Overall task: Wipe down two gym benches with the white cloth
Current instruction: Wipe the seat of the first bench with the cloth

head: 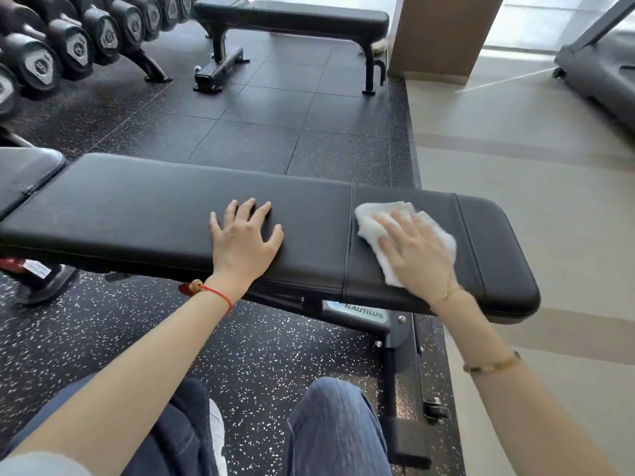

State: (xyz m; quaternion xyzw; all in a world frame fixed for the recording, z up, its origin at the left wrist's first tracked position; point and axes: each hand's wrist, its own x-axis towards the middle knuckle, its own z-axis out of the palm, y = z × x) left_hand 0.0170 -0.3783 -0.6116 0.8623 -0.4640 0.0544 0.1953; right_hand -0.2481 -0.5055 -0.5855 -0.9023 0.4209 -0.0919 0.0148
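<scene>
The white cloth (pixel 374 231) lies bunched on the near bench (pixel 137 207), on the right-hand section of its padded surface just past a cross seam, pinned under the right hand (pixel 417 254), whose fingers lie flat and spread over it, pressing rather than gripping. The left hand (pixel 245 237) rests on the bare pad, fingers splayed wide, holding nothing. The bench's long axis runs left to right, so most of the unwiped length probably lies leftward of the cloth, toward the bracing hand. The far bench (pixel 309 13) stands well apart, beyond the rubber floor tiles (pixel 268 108).
</scene>
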